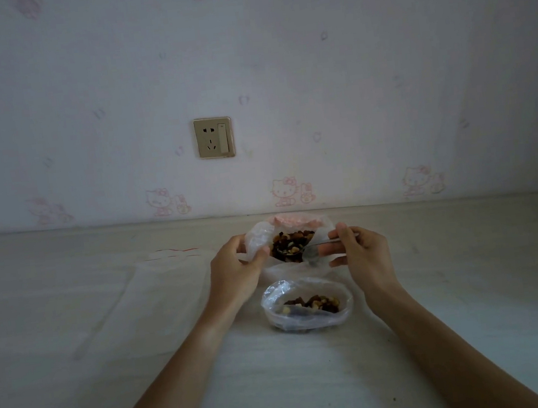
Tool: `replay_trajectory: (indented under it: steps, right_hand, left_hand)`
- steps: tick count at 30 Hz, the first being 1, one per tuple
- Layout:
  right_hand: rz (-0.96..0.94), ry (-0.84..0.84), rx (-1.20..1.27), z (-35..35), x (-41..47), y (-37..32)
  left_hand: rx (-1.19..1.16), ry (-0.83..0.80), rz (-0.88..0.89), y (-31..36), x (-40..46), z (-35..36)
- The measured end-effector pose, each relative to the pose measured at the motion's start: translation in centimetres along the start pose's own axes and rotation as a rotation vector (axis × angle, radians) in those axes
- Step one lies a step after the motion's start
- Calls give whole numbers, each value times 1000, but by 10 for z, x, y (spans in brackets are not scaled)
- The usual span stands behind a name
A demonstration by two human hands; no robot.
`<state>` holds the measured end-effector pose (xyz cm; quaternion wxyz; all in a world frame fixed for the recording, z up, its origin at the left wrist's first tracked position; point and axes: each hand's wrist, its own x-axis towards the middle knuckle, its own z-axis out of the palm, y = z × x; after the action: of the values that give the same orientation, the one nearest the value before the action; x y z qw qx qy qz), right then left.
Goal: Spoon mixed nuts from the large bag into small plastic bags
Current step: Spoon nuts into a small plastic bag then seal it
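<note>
Crinkly clear small bag (306,304) of nuts

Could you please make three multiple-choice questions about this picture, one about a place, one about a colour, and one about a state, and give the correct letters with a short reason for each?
1. Where does the small bag lie compared with the large bag?
A. Nearer the person
B. Against the wall
C. Far left of it

2. What colour is the frame of the wall socket?
A. Bright red
B. Gold
C. Black

3. What is the state of the spoon?
A. Lying empty on the table
B. Loaded with nuts at the large bag's mouth
C. Resting inside the small bag

Answers: 1 A, the small bag sits on the table in front of the large bag, between the forearms. 2 B, the frame looks golden. 3 B, the right hand holds the handle and nuts fill the bowl, while the left hand grips the large bag's edge.
</note>
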<state>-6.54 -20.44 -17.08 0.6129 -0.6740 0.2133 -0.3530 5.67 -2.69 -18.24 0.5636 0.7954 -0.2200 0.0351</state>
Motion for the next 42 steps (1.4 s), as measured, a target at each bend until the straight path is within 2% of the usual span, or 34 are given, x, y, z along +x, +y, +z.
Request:
replay_trajectory:
  steps: [6, 9, 12, 17, 24, 27, 33, 36, 39, 42]
  right_hand:
    - [-33, -42, 74, -3, -9, -14]
    - [-49, -73, 117, -10, -13, -24]
    - [-65, -107, 138, -23, -20, -31]
    - [-24, -138, 179, -50, -33, -35]
    - [-5, -239, 159, -65, -58, -27]
    - [-152, -321, 30, -65, -66, -25]
    - [-652, -423, -553, -75, -75, -31]
    - [-879, -414, -678, -76, -78, -33]
    - [-894, -390, -646, -75, -77, -34]
    - [-682, -367, -463, -71, -73, -36]
  left_hand:
    - [58, 155, -18, 6, -7, -14]
    - [69, 164, 10, 10, -15, -20]
    - [115, 87, 74, 13, -28, -24]
    - [235, -156, 93, 14, -53, -24]
    - [108, -262, 87, 18, -62, -21]
    - [36, -301, 85, 18, -62, -23]
    - [-121, -332, -14, 16, -61, -27]
    - [-169, -355, -58, 16, -60, -29]
    - [-153, -348, -78, 15, -60, -28]
    - [-68, -281, -40, 14, -60, -28]
